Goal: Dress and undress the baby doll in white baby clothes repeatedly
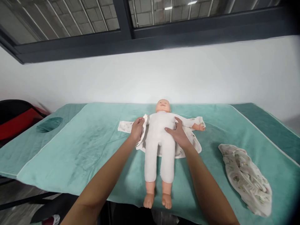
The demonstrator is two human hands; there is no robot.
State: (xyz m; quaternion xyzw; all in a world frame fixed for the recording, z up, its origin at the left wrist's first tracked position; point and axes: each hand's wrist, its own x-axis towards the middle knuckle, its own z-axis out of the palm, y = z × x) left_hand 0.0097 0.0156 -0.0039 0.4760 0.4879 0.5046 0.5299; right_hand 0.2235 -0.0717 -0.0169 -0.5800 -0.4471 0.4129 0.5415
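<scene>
At work over a green bed (77, 150) spanning the frame, tending a doll (161, 134) face-up at center on a printed shirt (195, 145), near crumpled clothing (245, 178) at lower right. Apparently arranging the shirt: pinching cloth with fingers of the left hand (137, 129), bracing the doll's side with the right hand (181, 133), fingers spread. Seems to call for gentle easing of the sleeve (124, 126) at center left.

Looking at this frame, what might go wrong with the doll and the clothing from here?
The doll's feet lie right at the near edge of the teal cover, so a tug that way might slide them over. The left hand holds the printed shirt, partly under the doll; pulling hard could roll the body or strain the fabric. The bundled cloth near the right forearm might get knocked.
</scene>
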